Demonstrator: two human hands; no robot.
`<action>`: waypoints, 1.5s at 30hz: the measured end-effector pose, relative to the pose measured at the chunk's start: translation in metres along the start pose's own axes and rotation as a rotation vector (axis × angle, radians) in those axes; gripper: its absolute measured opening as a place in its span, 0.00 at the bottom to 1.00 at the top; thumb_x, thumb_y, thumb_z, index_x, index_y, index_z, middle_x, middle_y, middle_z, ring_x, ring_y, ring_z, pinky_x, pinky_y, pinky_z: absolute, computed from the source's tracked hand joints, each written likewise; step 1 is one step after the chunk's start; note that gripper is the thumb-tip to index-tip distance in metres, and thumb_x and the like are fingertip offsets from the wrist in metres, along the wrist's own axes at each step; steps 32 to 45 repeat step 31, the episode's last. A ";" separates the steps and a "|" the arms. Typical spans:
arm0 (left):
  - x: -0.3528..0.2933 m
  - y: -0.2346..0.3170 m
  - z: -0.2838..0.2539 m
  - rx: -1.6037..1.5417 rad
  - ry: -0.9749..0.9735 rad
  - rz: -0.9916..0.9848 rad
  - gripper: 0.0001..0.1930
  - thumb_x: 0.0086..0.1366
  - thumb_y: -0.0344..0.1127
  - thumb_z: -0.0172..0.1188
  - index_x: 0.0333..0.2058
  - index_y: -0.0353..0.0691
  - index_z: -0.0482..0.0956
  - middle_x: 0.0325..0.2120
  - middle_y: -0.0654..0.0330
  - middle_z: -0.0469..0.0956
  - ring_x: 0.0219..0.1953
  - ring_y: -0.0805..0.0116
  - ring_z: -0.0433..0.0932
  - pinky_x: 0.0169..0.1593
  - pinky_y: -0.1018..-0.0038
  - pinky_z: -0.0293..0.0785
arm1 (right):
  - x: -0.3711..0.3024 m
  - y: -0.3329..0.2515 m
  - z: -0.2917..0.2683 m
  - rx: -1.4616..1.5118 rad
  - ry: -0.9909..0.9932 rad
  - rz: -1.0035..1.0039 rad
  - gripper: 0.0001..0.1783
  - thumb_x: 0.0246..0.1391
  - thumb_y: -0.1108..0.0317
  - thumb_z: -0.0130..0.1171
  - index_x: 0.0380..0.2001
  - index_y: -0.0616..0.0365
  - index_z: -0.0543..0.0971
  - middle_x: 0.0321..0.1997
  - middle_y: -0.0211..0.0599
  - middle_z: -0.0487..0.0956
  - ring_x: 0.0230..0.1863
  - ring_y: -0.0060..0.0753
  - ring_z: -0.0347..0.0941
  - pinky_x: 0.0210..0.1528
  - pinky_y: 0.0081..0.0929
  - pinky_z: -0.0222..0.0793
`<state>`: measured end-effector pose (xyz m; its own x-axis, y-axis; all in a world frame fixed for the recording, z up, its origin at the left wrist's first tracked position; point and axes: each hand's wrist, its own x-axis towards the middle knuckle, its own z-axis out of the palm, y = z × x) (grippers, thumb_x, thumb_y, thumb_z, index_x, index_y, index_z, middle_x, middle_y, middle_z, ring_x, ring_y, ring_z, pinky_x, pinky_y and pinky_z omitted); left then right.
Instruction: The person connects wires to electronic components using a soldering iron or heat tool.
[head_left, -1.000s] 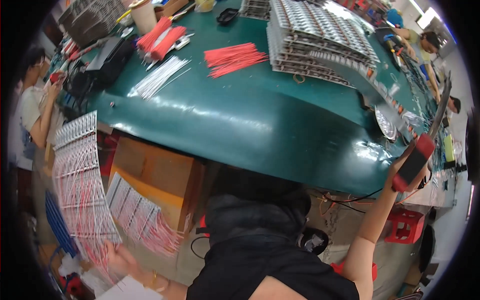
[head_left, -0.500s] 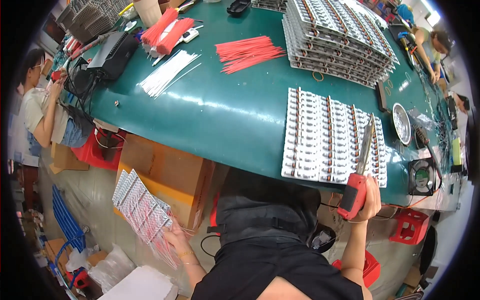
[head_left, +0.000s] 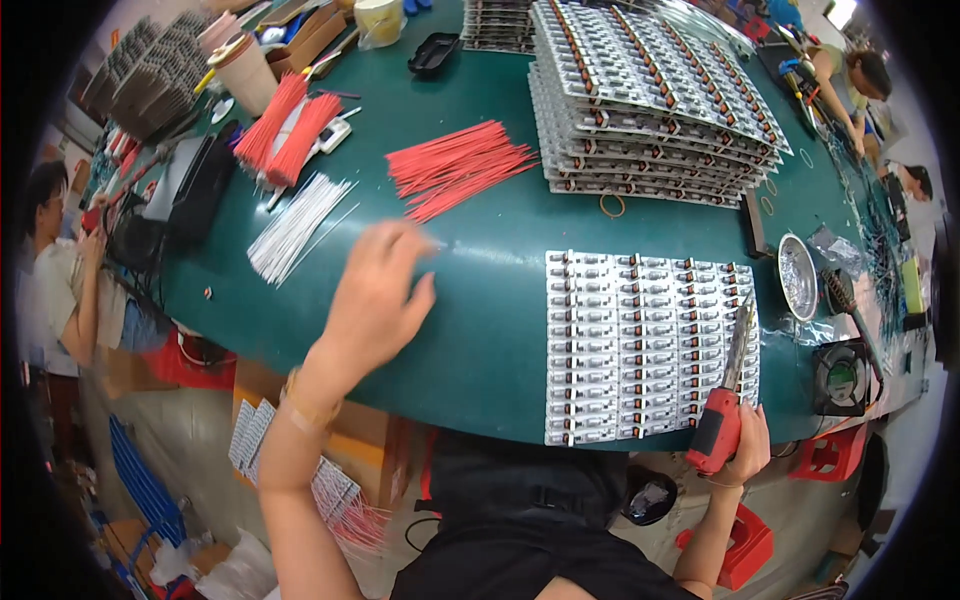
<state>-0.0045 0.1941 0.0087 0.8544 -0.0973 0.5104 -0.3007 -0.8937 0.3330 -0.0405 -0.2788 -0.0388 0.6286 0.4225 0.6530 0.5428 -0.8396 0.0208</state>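
Observation:
My left hand (head_left: pixel 385 290) is over the table's near middle with its fingers apart and nothing in it. It is nearest the red wires (head_left: pixel 450 168) and the white wires (head_left: pixel 300 228). My right hand (head_left: pixel 745 450) grips a red-and-black soldering gun (head_left: pixel 716 430) with a long silver tip. The gun slants over the right side of a white circuit board panel (head_left: pixel 620 345), which carries rows of small parts and lies at the table's near edge. Below, partly behind my left forearm, panels with red and white wires (head_left: pixel 335 490) rest by a cardboard box (head_left: pixel 365 455).
A tall stack of similar panels (head_left: pixel 650 110) stands at the far right. Near the right edge are a metal bowl (head_left: pixel 797 277), a brush (head_left: pixel 850 300) and a small fan (head_left: pixel 840 378). Bundled red wires (head_left: pixel 290 135) lie far left. Other people sit at left and far right.
My left hand has let go of the wired panels beside the box and risen over the table. The soldering gun stays in my right hand. The view has shifted.

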 end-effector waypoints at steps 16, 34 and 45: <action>0.117 -0.053 0.057 0.197 -0.655 -0.138 0.12 0.50 0.21 0.55 0.36 0.26 0.70 0.32 0.38 0.76 0.38 0.39 0.77 0.42 0.53 0.74 | 0.004 0.039 -0.009 -0.128 -0.056 0.055 0.19 0.49 0.72 0.63 0.46 0.67 0.78 0.39 0.49 0.83 0.43 0.53 0.81 0.50 0.51 0.76; 0.078 -0.050 0.004 -1.046 0.208 -0.405 0.10 0.70 0.31 0.48 0.48 0.41 0.69 0.31 0.61 0.70 0.30 0.74 0.66 0.38 0.75 0.65 | 0.007 0.049 -0.015 -0.116 -0.005 -0.003 0.19 0.49 0.74 0.63 0.46 0.68 0.78 0.39 0.50 0.82 0.45 0.56 0.81 0.47 0.48 0.77; 0.078 -0.050 0.004 -1.046 0.208 -0.405 0.10 0.70 0.31 0.48 0.48 0.41 0.69 0.31 0.61 0.70 0.30 0.74 0.66 0.38 0.75 0.65 | 0.007 0.049 -0.015 -0.116 -0.005 -0.003 0.19 0.49 0.74 0.63 0.46 0.68 0.78 0.39 0.50 0.82 0.45 0.56 0.81 0.47 0.48 0.77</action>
